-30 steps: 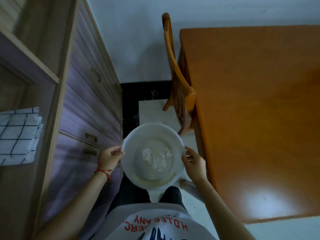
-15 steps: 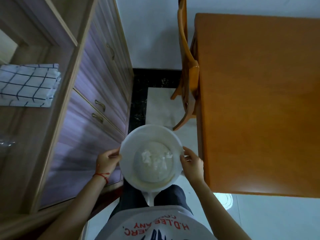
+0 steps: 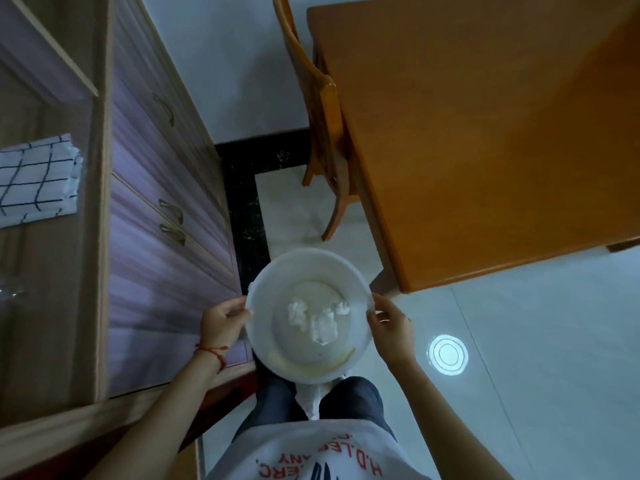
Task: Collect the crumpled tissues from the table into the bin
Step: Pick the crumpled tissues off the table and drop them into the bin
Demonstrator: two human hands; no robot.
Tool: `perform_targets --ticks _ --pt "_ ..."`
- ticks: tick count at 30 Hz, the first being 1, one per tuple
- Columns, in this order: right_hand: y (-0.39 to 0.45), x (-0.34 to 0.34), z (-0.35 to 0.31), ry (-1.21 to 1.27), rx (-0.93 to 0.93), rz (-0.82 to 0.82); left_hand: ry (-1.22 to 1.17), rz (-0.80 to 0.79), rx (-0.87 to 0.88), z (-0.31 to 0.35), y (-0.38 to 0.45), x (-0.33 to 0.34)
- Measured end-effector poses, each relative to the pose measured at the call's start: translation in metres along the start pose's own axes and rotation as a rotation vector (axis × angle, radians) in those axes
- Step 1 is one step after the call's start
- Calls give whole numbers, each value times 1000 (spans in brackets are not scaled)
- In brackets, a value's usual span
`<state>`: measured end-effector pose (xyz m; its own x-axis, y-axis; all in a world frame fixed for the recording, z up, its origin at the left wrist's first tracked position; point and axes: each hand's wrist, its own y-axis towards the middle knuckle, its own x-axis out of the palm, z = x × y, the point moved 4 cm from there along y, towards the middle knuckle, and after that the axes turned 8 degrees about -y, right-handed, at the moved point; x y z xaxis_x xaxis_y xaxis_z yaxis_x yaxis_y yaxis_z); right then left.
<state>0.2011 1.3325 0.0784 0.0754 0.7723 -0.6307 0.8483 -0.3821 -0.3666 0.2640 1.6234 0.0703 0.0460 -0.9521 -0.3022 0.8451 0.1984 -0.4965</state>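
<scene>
I hold a round white bin (image 3: 263,327) in front of my body, above my legs. My left hand (image 3: 221,320) grips its left rim and my right hand (image 3: 391,323) grips its right rim. Crumpled white tissues (image 3: 313,318) lie at the bottom of the bin. The orange wooden table (image 3: 485,133) stands to the right and ahead; the part of its top in view is bare.
A wooden chair (image 3: 322,116) is pushed against the table's left side. A wooden cabinet with drawers (image 3: 162,188) runs along the left, with a checked cloth (image 3: 34,181) on its shelf. A ceiling-light reflection (image 3: 447,355) shines on the pale tiled floor at the right.
I have stepped back from the table, still holding the bin with both hands. The table's near edge and more floor have come into view; the cabinet has shifted.
</scene>
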Motion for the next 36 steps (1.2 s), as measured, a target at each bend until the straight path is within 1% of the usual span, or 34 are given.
perform_targets --ticks 8,16,23,30,36 --pt "-75 -17 52 122 212 181 88 -208 94 4 -26 39" --pt "-144 -52 111 258 386 402 225 -449 123 7 -55 111" --pt "-209 -75 169 379 524 584 315 -630 165 5 -107 184" --pt "-280 -97 222 466 649 780 433 -849 267 -3 -178 255" --pt "-331 -113 263 521 728 902 511 -973 316 -21 -234 310"
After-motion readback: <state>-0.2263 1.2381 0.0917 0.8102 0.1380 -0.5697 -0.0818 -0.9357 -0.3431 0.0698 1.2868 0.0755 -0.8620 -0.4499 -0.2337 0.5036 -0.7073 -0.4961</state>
